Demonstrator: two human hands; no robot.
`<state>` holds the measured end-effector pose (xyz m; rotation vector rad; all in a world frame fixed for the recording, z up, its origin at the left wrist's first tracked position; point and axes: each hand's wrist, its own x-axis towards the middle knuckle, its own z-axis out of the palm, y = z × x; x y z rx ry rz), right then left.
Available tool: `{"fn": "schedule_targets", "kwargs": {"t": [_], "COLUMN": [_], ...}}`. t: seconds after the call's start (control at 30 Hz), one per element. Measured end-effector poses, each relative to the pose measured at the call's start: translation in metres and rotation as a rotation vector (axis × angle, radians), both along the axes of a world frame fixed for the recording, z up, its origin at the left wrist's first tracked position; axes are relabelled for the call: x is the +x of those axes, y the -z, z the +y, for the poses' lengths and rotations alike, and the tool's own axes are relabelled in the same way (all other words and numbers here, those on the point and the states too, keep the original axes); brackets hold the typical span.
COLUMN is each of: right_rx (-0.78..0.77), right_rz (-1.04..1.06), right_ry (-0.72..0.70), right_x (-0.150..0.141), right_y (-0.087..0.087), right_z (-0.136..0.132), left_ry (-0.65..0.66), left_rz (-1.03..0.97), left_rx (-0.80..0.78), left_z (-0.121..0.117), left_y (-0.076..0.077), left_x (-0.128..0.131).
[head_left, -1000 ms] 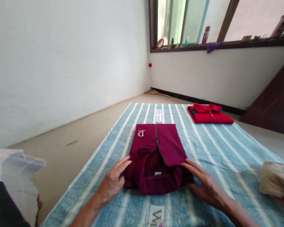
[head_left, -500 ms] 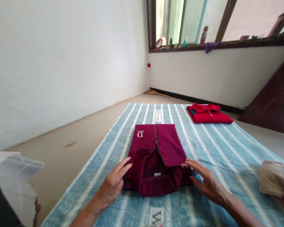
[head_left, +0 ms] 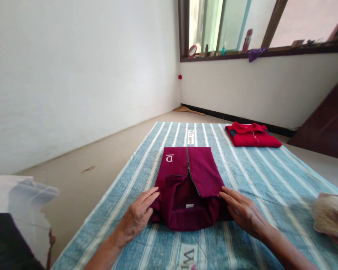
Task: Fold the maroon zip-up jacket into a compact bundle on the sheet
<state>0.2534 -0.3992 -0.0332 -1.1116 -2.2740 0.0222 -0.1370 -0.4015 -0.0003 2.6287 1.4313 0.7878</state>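
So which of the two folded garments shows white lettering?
The maroon garment, between the left hand and right hand: a white D marks its front. The red garment, farther off, shows no lettering.

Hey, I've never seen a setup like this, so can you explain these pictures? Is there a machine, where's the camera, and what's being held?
There's no machine here: you're seeing a person's two bare hands. The single camera is worn on that person's head, looking forward and down, so their forearms come in from the bottom of the view. The left hand and right hand are at either side of a folded maroon zip garment, fingers at its edges. I can't tell whether they grip it or just touch it. It lies on a blue-and-white striped cloth. Toward the far right is a folded red garment, and nearer, by the right edge, a beige bundle I can't identify.
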Motion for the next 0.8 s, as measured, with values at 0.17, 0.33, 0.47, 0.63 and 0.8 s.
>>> {"fn": "schedule_targets", "kwargs": {"t": [0.17,0.33,0.47,0.63,0.8], "right_rx": [-0.018,-0.049,-0.091,-0.161,-0.132], "right_rz": [0.034,0.041,0.070,0.099,0.101], "right_ry": [-0.009,-0.029,-0.057,-0.073,-0.071], "right_x": [0.001,0.002,0.004,0.006,0.004], "right_y": [-0.003,-0.007,-0.016,-0.025,-0.024], "right_z": [0.001,0.003,0.008,0.014,0.013], "left_ry": [0.018,0.004,-0.021,-0.076,-0.090], "left_rz": [-0.035,-0.078,-0.144,-0.214,-0.227], "left_rx": [0.036,0.030,-0.029,-0.114,-0.131], "left_z": [0.001,0.005,0.011,0.014,0.015], "left_y": [-0.001,0.000,-0.005,-0.015,-0.019], "left_x": [0.002,0.001,0.001,0.004,0.008]}}
